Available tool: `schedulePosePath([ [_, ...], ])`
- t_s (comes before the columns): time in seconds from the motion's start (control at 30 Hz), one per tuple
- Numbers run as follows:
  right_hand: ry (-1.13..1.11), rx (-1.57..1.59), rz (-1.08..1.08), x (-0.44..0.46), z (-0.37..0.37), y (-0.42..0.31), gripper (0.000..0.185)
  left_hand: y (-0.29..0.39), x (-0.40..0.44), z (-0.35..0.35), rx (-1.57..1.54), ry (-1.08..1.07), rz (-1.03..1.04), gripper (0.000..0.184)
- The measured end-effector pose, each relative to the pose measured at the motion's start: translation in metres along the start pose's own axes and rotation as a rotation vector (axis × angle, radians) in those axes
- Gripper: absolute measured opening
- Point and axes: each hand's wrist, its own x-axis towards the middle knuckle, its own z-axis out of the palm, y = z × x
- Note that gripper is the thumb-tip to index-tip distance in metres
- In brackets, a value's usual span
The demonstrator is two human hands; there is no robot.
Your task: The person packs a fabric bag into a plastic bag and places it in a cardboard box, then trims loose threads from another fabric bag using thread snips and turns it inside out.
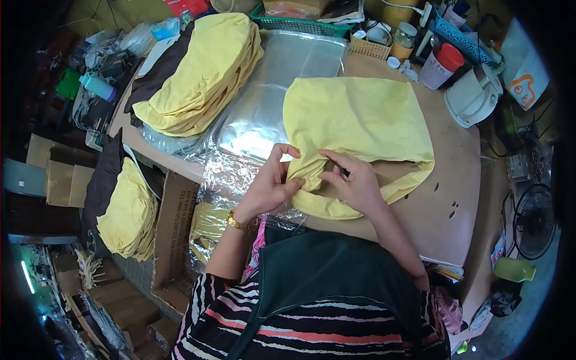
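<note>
A yellow cloth bag with a long strap-like band lies spread on the brown table in front of me. My left hand pinches a gathered fold at the bag's left side between thumb and fingers. Close beside it, my right hand is closed around a small dark tool, mostly hidden by the fingers, and its fingertips touch the same gathered cloth. The tool's kind cannot be made out. The band curves below both hands along the near side.
A stack of yellow cloth pieces lies at the upper left, beside clear plastic sheets. More yellow pieces hang lower left near an open carton. A white kettle, a red-topped cup and a fan stand to the right.
</note>
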Motion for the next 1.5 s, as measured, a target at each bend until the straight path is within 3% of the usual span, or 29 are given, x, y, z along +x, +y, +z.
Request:
schedulePosePath([
  [0.03,-0.006,-0.001,0.005,0.002,-0.001,0.001,0.015,0.006,-0.002,0.0,-0.32,-0.144,-0.022,0.043],
  [0.17,-0.035,0.086,0.053,0.009,-0.012,0.003,0.01,0.002,-0.001,0.001,-0.538,-0.328,-0.061,0.046],
  [0.57,-0.002,0.048,0.078,0.002,-0.012,0.003,0.009,0.009,-0.001,0.0,-0.495,-0.377,-0.042,0.05],
  [0.63,0.095,-0.013,0.124,-0.001,-0.014,0.003,0.009,0.019,-0.006,0.0,-0.516,-0.362,-0.06,0.049],
  [0.67,0.106,-0.023,0.129,-0.003,-0.022,0.001,0.009,0.026,-0.009,-0.005,-0.033,-0.163,-0.032,0.047],
  [0.73,0.41,-0.194,0.055,-0.012,-0.049,-0.003,0.012,0.024,-0.007,-0.014,0.792,0.287,0.228,0.042],
  [0.77,0.426,-0.217,0.066,-0.019,-0.068,0.004,0.012,0.02,-0.003,-0.016,1.121,0.549,0.461,0.04],
  [0.83,0.587,-0.446,0.352,-0.035,-0.108,0.031,0.024,0.028,-0.005,-0.005,0.654,0.309,0.25,0.031],
  [0.9,0.571,-0.532,0.348,-0.053,-0.129,0.066,0.031,0.037,0.005,0.031,0.46,-0.002,0.243,0.028],
  [0.93,0.54,-0.598,0.33,-0.059,-0.136,0.079,0.038,0.019,0.014,0.052,0.575,-0.031,0.524,0.029],
  [1.07,0.33,-0.687,0.319,-0.069,-0.133,0.097,0.043,0.007,0.027,0.112,0.684,-0.201,0.543,0.031],
  [1.1,0.337,-0.695,0.322,-0.071,-0.131,0.103,0.043,0.009,0.036,0.114,0.6,-0.551,0.354,0.034],
  [1.13,0.346,-0.52,0.415,-0.071,-0.127,0.104,0.04,0.011,0.044,0.115,0.504,-0.888,0.149,0.036],
  [1.17,0.35,-0.34,0.502,-0.07,-0.123,0.103,0.036,0.01,0.05,0.119,0.504,-0.888,0.152,0.036],
  [1.23,0.339,-0.162,0.527,-0.071,-0.116,0.085,0.031,0.006,0.061,0.128,0.425,-0.414,0.288,0.033],
  [1.27,0.329,0.015,0.551,-0.071,-0.111,0.077,0.027,0.016,0.066,0.127,0.365,-0.295,0.323,0.044],
  [1.3,0.329,0.017,0.549,-0.07,-0.104,0.075,0.027,0.021,0.066,0.125,0.368,-0.294,0.323,0.044],
  [1.37,0.473,0.607,0.472,-0.069,-0.089,0.074,0.019,0.025,0.065,0.123,0.204,-0.277,0.322,0.059],
  [1.4,0.477,0.607,0.474,-0.069,-0.087,0.069,0.019,0.022,0.066,0.124,0.298,-0.277,0.397,0.078],
  [1.43,0.483,0.73,0.496,-0.068,-0.087,0.061,0.017,0.025,0.063,0.125,0.297,-0.279,0.397,0.078],
  [1.5,0.484,0.852,0.511,-0.066,-0.087,0.052,0.016,0.033,0.052,0.126,0.185,-0.299,0.15,0.088],
])
